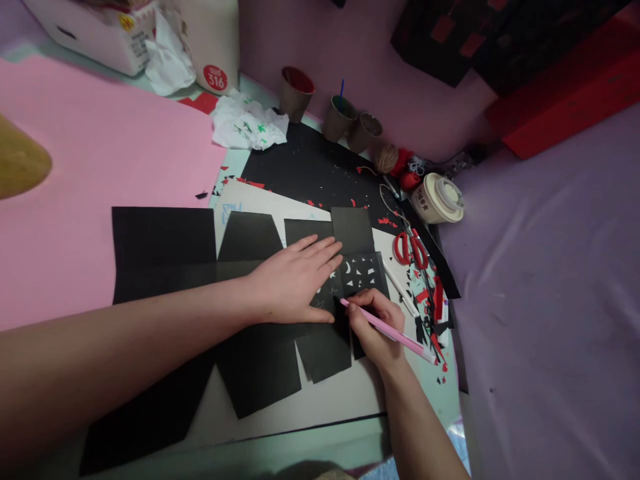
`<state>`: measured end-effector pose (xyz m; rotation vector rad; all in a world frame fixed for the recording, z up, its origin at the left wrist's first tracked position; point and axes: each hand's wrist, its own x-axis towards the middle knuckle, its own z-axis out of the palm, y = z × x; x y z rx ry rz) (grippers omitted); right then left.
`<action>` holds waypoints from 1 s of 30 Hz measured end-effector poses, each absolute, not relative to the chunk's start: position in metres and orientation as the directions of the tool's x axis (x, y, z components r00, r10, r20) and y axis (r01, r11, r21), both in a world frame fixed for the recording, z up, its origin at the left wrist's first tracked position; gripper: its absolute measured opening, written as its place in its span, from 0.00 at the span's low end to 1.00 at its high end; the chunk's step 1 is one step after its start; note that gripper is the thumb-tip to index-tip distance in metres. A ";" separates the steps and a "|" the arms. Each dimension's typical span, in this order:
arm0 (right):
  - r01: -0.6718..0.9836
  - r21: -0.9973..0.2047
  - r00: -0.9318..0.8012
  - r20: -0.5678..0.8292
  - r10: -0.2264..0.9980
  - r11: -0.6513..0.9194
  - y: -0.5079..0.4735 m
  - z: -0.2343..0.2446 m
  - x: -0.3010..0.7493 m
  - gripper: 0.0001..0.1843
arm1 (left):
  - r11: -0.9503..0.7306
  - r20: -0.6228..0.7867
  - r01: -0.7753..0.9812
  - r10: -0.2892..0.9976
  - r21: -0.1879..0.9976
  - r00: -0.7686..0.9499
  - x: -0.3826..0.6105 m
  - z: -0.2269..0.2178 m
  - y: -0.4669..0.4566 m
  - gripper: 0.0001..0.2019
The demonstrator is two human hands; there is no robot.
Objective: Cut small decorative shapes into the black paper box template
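Observation:
My left hand [295,280] lies flat with fingers stretched out on a large black paper cut-out [165,253], pressing it down. My right hand [375,327] grips a pink craft knife or pen [387,331], its tip touching a black panel [363,272] that has small stars, a moon and triangles cut out of it. The black paper rests on a white board [325,393] beneath.
Red-handled scissors [411,249], a white pen and red and black scraps lie right of the panel. A white lidded jar [439,197], twine ball [386,159], brown cups [296,91], crumpled tissue [247,123], a pink sheet [90,153] and a cardboard box [120,27] surround the work.

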<state>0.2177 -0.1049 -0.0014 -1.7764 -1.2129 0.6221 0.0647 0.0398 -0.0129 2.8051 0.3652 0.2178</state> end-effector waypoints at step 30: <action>0.491 -0.861 0.412 0.096 0.906 -0.133 -0.104 -0.001 0.219 0.04 | -0.918 0.122 0.217 0.270 0.332 0.955 0.064 -0.013 0.040 0.47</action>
